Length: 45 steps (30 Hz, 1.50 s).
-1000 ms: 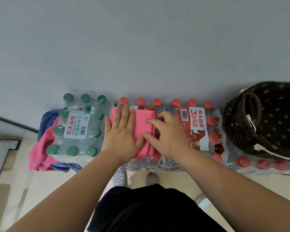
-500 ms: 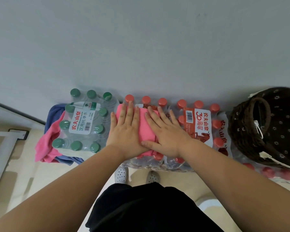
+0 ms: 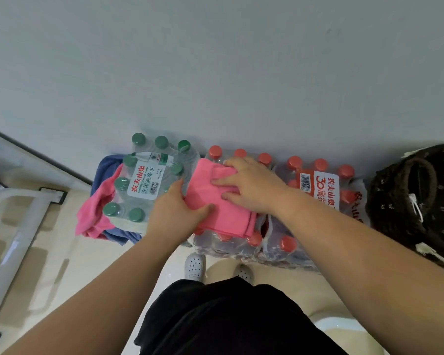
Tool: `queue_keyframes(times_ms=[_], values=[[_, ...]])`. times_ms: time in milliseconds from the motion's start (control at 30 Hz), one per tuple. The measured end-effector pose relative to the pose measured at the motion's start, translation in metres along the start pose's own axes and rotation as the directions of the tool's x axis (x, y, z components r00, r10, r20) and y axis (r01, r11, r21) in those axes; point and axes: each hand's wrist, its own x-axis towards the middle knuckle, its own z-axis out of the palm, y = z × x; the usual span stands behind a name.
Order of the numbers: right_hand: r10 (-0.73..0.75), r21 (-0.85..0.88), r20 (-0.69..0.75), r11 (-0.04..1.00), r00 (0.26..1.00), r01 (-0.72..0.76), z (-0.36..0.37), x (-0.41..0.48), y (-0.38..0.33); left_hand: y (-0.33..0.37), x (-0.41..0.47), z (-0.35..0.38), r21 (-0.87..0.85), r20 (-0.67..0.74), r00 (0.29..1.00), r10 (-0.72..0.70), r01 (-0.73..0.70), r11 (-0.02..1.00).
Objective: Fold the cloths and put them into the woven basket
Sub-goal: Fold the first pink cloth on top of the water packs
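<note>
On the red-cap pack (image 3: 228,248), my left hand (image 3: 176,213) pinches the left edge of the pink cloth (image 3: 215,211), thumb on top. My right hand (image 3: 251,185) presses flat on its far end. The cloth's long axis runs far-left to near-right. The basket (image 3: 420,201) sits right of the pack, nearer my right hand.

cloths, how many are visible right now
3. A folded pink cloth lies on the red-capped bottle pack; a crumpled pink cloth and a blue cloth stick out from under the green-capped bottle pack. More may be hidden.
</note>
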Motion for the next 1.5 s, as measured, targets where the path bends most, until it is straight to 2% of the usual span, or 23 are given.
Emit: queue_keyframes(times_ms=[100,167,333,433,567,633,733,800,900,1000,1100,1233,1333,1400,1500], values=[[0.09,0.004,-0.05,0.996,0.995,-0.09,0.006,-0.016,-0.004,0.002,0.005,0.001,0.06,0.068,0.998,-0.013,0.009,0.998],[0.174,0.035,-0.033,0.984,0.984,-0.173,0.01,-0.033,-0.011,0.006,0.01,-0.001,0.091,0.091,0.996,0.003,-0.011,0.996],[0.302,0.034,0.003,0.953,0.953,-0.301,0.014,-0.078,-0.03,0.028,0.03,-0.012,0.189,0.185,0.964,0.192,-0.227,0.955],[0.34,0.083,-0.067,0.939,0.938,-0.335,0.009,-0.093,-0.026,0.044,0.049,-0.018,0.302,0.305,0.905,0.295,-0.386,0.871],[0.331,0.12,-0.248,0.943,0.911,-0.31,-0.002,-0.081,-0.012,0.057,0.083,-0.019,0.371,0.458,0.789,0.409,-0.588,0.719],[0.325,0.16,-0.213,0.942,0.921,-0.295,-0.009,-0.062,-0.004,0.061,0.096,-0.02,0.371,0.486,0.754,0.441,-0.636,0.677],[0.315,0.062,-0.038,0.948,0.948,-0.313,-0.017,-0.038,0.003,0.059,0.104,-0.026,0.4,0.449,0.762,0.466,-0.638,0.658],[0.317,0.046,0.014,0.947,0.948,-0.317,-0.016,-0.033,0.004,0.054,0.098,-0.026,0.418,0.453,0.741,0.496,-0.668,0.615],[0.371,0.017,-0.021,0.929,0.928,-0.371,-0.007,-0.037,0.002,0.051,0.079,-0.023,0.471,0.52,0.703,0.485,-0.709,0.524],[0.424,-0.011,-0.039,0.905,0.905,-0.424,-0.008,-0.037,0.003,0.053,0.07,-0.017,0.507,0.524,0.726,0.446,-0.686,0.521],[0.373,-0.034,-0.031,0.927,0.927,-0.374,-0.015,-0.033,-0.001,0.061,0.074,-0.015,0.522,0.502,0.745,0.439,-0.666,0.533],[0.333,0.01,-0.005,0.943,0.943,-0.333,-0.018,-0.032,-0.009,0.069,0.077,-0.013,0.542,0.538,0.714,0.448,-0.7,0.464],[0.287,-0.023,0.022,0.958,0.958,-0.286,-0.023,-0.031,-0.009,0.075,0.076,-0.015,0.532,0.493,0.693,0.526,-0.718,0.448],[0.304,-0.063,-0.014,0.95,0.952,-0.305,-0.027,-0.026,-0.005,0.078,0.078,-0.016,0.496,0.424,0.681,0.596,-0.726,0.476],[0.332,-0.068,-0.254,0.931,0.908,-0.359,-0.028,-0.018,-0.001,0.079,0.084,-0.015,0.45,0.276,0.648,0.71,-0.74,0.5]])
